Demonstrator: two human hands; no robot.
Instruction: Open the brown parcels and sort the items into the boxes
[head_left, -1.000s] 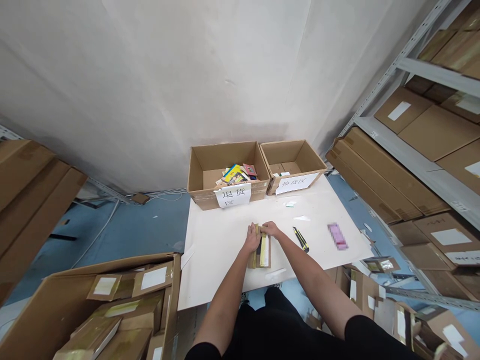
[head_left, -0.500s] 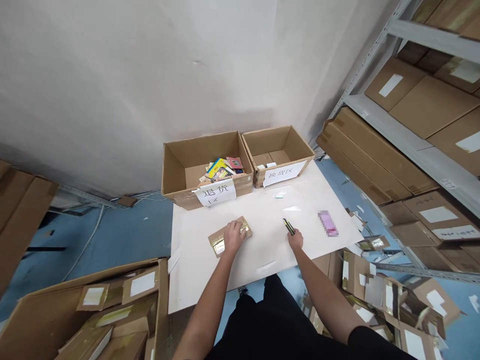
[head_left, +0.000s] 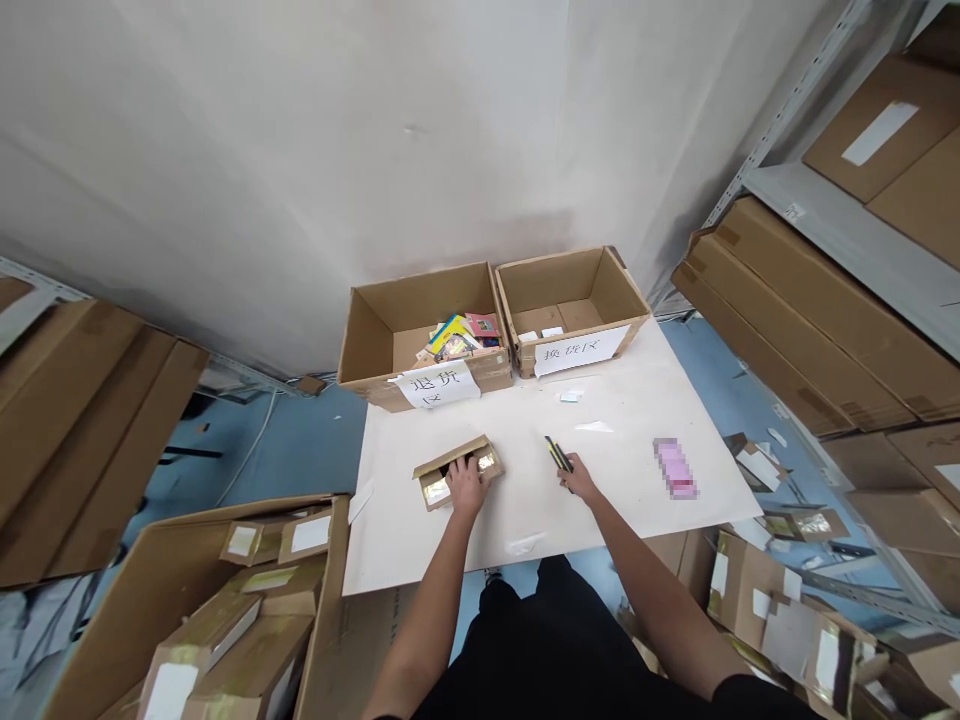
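Right hand [head_left: 579, 487] has its fingers closed on the near end of a yellow-and-black utility knife [head_left: 558, 455], blade end pointing off toward 11 o'clock. Can't tell if the knife is lifted or lying on the white table [head_left: 622, 420]. Left hand [head_left: 466, 486] is laid on top of a small cardboard parcel [head_left: 456, 468] with the fingers bent over it. Whether it's actually gripping or just pressing down, can't tell.

Taking the table centre as the dial and the person at 6: the parcel sits at about 8 o'clock, flat on the table, shiny tape on it and one flap standing up along its far side. The knife is near the middle.

At 12 o'clock two open cartons stand side by side, touching. The left carton [head_left: 375, 335] has a heap of colourful packs [head_left: 459, 338] in its right-hand corner and a paper sign [head_left: 439, 384] on the front. The right carton [head_left: 622, 290] holds only a few small flat pieces [head_left: 541, 333] on its floor, with its own paper label [head_left: 574, 350].

Blurred pink thing [head_left: 676, 468] at 3 o'clock. Off the table at 8 o'clock, a big floor carton [head_left: 150, 570] is stuffed with more taped parcels [head_left: 225, 630].
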